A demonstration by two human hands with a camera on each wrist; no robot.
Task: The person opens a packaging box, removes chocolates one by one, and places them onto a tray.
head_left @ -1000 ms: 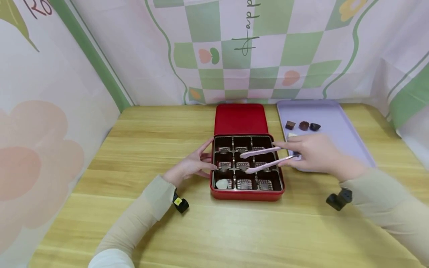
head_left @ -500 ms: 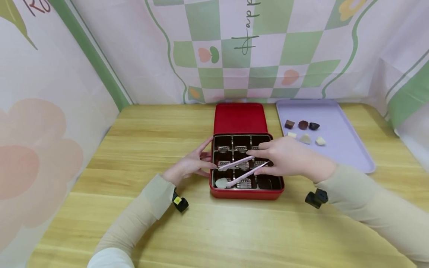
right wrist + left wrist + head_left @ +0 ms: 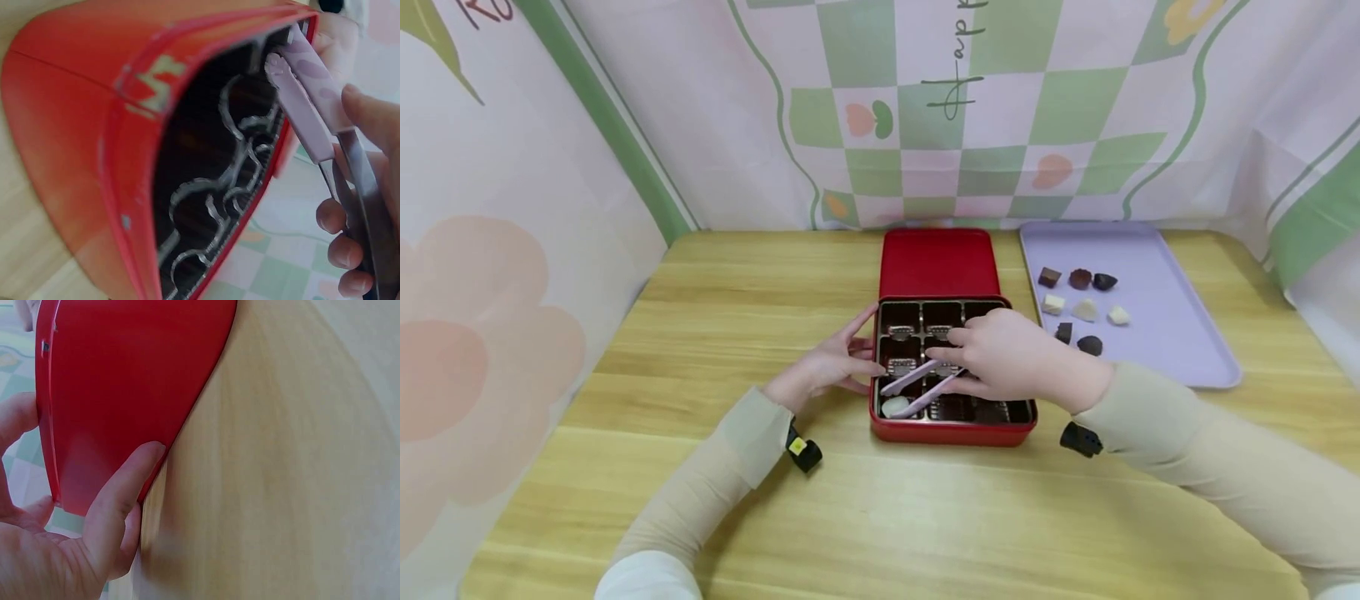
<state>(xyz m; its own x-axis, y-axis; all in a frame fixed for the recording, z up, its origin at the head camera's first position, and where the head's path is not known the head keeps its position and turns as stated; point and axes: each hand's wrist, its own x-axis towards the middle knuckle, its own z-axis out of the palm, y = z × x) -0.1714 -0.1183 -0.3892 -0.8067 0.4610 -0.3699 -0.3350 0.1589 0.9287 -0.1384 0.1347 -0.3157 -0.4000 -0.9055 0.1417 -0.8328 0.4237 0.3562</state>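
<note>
A red tin box (image 3: 955, 433) lies with its lid (image 3: 938, 262) folded back; inside is a dark tray (image 3: 922, 333) divided into several compartments. In its front left compartment sits a white chocolate (image 3: 896, 407). My right hand (image 3: 1000, 354) grips the tongs (image 3: 312, 106), which have metal arms and pale purple tips, over the box. The tong tips (image 3: 901, 412) reach into that compartment, the front one right at the white chocolate and the other behind it. My left hand (image 3: 827, 367) rests against the box's left side, its fingers spread and the thumb (image 3: 122, 494) along the red wall.
A pale purple tray (image 3: 1180, 333) lies right of the box. On it are several chocolates: dark ones at the back (image 3: 1080, 278), white ones in the middle (image 3: 1085, 310) and two dark ones nearer the front (image 3: 1090, 344). A patterned cloth (image 3: 1000, 125) hangs behind the wooden table (image 3: 880, 517).
My right hand has moved left with the tongs, from beside the tray to over the box, bringing the tips down at the white chocolate. My left hand has stayed at the box.
</note>
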